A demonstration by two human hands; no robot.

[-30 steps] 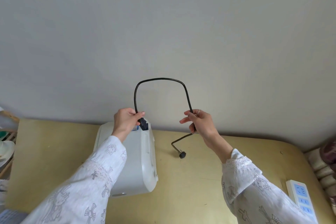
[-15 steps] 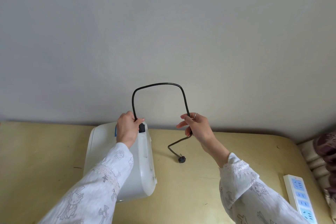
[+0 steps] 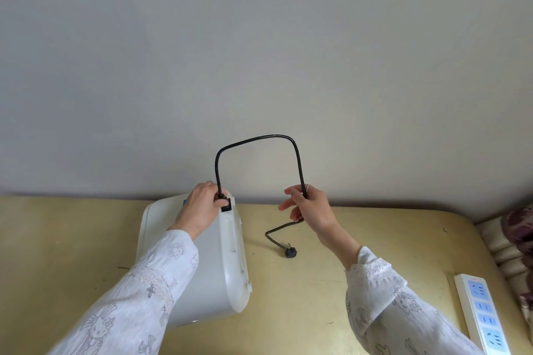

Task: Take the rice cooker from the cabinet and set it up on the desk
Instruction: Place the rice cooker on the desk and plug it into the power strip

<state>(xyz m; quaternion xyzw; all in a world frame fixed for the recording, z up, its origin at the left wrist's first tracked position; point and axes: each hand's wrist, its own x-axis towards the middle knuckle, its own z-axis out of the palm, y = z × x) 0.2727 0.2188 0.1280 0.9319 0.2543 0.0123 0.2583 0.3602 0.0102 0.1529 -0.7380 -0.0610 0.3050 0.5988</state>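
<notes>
A white rice cooker (image 3: 222,265) stands on the yellow desk (image 3: 302,297), left of centre. My left hand (image 3: 202,207) grips the black connector end of the power cord (image 3: 259,140) at the socket on the cooker's far end. The cord arches up in front of the wall and comes down into my right hand (image 3: 310,209), which pinches it. Below that hand the cord bends and ends in a black wall plug (image 3: 290,253) lying on the desk.
A white power strip (image 3: 480,314) with blue sockets lies along the desk's right edge. Patterned fabric and rolled items (image 3: 516,236) sit beyond the right end. A plain grey wall (image 3: 259,52) rises just behind the desk.
The cord's arch has sunk lower as my left hand pressed the connector down against the cooker's socket. My right hand stayed on the cord, and the view shifted slightly left.
</notes>
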